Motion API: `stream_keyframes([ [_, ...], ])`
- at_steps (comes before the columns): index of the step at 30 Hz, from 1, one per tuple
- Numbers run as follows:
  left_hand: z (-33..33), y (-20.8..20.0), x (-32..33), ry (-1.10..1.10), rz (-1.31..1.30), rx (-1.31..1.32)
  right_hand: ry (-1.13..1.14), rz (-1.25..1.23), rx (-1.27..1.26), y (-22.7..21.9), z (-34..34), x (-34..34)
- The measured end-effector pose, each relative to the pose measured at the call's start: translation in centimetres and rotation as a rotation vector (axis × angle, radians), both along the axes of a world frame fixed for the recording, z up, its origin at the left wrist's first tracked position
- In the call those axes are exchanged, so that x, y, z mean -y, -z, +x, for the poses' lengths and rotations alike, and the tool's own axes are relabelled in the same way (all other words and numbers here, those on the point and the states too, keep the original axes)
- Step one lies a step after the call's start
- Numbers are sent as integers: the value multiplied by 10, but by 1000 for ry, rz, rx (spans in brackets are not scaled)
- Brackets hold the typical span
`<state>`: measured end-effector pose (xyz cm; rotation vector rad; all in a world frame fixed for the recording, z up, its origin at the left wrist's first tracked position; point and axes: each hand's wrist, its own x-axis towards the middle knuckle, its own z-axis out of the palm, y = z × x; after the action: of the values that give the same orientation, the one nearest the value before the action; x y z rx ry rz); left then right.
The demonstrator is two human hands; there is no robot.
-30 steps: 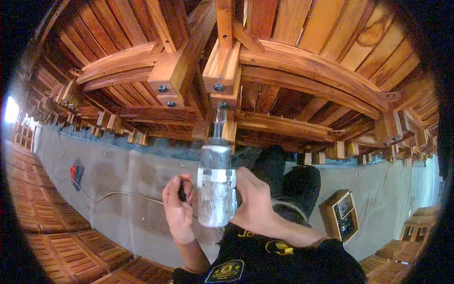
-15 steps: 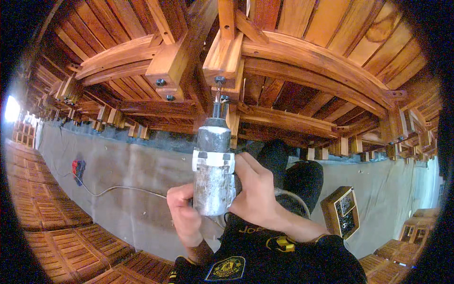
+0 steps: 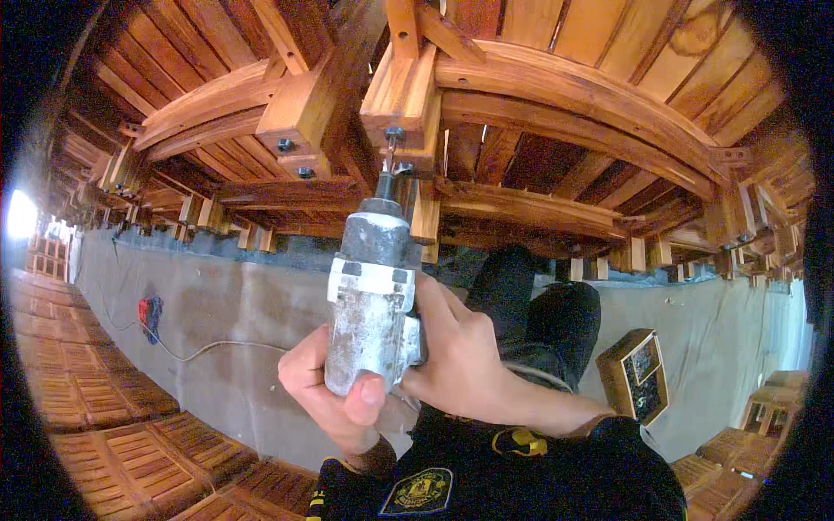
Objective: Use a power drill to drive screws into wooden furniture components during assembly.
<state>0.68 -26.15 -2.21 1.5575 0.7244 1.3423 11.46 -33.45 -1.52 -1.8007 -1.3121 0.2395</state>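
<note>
A worn grey-white power driver (image 3: 369, 300) points away from me, its bit (image 3: 390, 154) reaching to a dark bolt (image 3: 393, 135) in the end of a wooden leg (image 3: 400, 100). Whether the tip is seated in the bolt I cannot tell. My right hand (image 3: 460, 356) wraps round the tool from the right side; its grip is hidden behind the body. My left hand (image 3: 334, 391) closes about the rear of the driver, with the thumb across its back end. A second leg (image 3: 300, 113) to the left has a similar dark bolt (image 3: 286, 145).
Slatted wooden furniture (image 3: 573, 104) fills the far side. Stacked wooden pieces (image 3: 113, 391) line the left. A pale hose (image 3: 226, 346) crosses the grey floor (image 3: 217, 304) near a red and blue object (image 3: 150, 319). At right sits a divided box (image 3: 634, 378) of small dark parts.
The driver's rear has swung left, so it now slants. My left hand has shifted left, and its thumb now presses the back of the tool. My right hand has moved slightly left.
</note>
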Motion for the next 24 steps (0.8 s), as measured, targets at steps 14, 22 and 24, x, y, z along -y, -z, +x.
stream_keyframes([
  [14,3,2,7,-61,-13,37,-61,24,4,7,3,-4],
  [22,0,13,2,-220,40,160,-22,12,-25,0,-12,-2],
  [24,-6,12,0,2,-57,105,-30,17,-21,-1,-12,-3],
])
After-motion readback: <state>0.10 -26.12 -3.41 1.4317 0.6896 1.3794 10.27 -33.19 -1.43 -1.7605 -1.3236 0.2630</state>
